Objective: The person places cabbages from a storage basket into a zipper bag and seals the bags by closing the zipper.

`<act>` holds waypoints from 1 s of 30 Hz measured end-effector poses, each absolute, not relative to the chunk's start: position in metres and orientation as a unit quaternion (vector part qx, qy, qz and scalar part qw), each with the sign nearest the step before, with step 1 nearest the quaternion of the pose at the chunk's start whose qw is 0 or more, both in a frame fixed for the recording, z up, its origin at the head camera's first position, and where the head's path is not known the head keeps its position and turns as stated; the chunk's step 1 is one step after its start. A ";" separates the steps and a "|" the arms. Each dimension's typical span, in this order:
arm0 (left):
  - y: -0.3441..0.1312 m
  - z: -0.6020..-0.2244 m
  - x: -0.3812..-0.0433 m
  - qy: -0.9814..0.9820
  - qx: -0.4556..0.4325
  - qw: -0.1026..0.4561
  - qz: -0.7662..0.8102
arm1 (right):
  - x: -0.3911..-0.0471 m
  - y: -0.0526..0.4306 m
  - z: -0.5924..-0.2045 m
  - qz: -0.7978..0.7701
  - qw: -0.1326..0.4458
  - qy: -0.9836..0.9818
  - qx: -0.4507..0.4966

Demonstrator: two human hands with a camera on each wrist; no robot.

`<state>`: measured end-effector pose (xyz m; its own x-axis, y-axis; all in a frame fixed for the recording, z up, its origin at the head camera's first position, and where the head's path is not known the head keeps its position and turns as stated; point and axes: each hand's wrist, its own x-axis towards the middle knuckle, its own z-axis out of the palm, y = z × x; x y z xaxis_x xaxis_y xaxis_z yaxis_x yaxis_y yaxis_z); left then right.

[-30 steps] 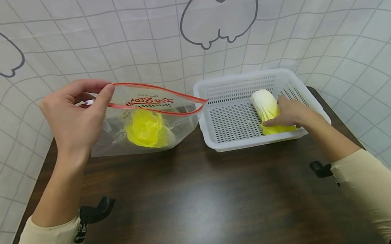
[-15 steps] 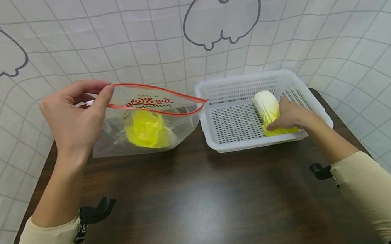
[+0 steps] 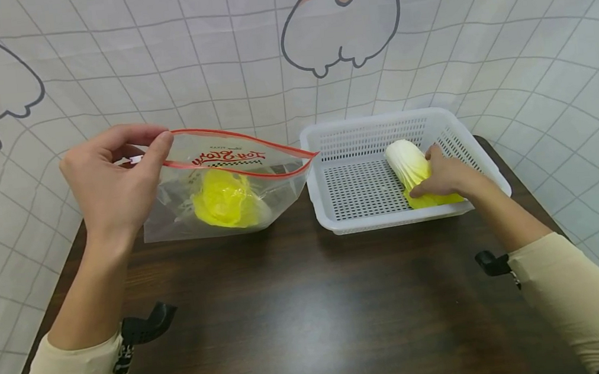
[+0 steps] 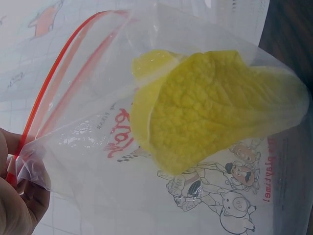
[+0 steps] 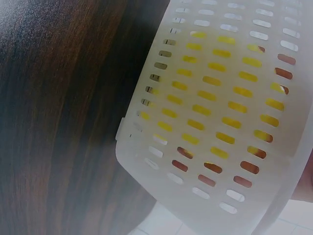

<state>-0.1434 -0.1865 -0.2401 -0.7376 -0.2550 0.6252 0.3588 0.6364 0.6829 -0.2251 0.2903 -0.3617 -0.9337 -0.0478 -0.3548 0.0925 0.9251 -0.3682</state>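
My left hand [image 3: 116, 173] pinches one corner of a clear zip bag [image 3: 284, 191] by its red-edged opening, which gapes. Inside the bag lies a yellow, leafy napa cabbage [image 4: 195, 107], its paler end at the bag's bottom. On the right, a second napa cabbage [image 3: 405, 157], white at one end and yellow at the other, lies in a white perforated basket [image 3: 328, 211]. My right hand [image 3: 445, 174] reaches over the basket's near side and grips the yellow leafy end, thumb on the left side. In the right wrist view the basket wall [image 5: 195, 152] hides most of that hand.
The basket stands at the back right of a dark wooden table [image 3: 298, 294], just right of the bag. Behind the table hangs a white grid-patterned cloth [image 3: 244, 49] with cartoon drawings.
The head view has shifted slightly, so the basket appears a little lower and to the right. Both hands stay nearly where they were, on the bag and the cabbage.
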 end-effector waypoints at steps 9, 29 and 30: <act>-0.189 -0.242 -0.142 -0.830 -0.029 0.360 -0.425 | -0.228 0.291 -0.356 -0.221 0.132 0.966 0.033; -0.190 -0.243 -0.141 -0.834 -0.045 0.355 -0.421 | -0.185 0.244 -0.253 -0.329 0.004 0.940 -0.090; -0.189 -0.243 -0.141 -0.833 -0.047 0.355 -0.422 | -0.180 0.240 -0.247 -0.340 0.001 0.935 -0.101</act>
<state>-0.1406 -0.1890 -0.2432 -0.7437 -0.2210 0.6309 0.3774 0.6402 0.6691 -0.1798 0.2398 -0.2471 -0.9794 -0.1901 0.0680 -0.1894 0.7485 -0.6356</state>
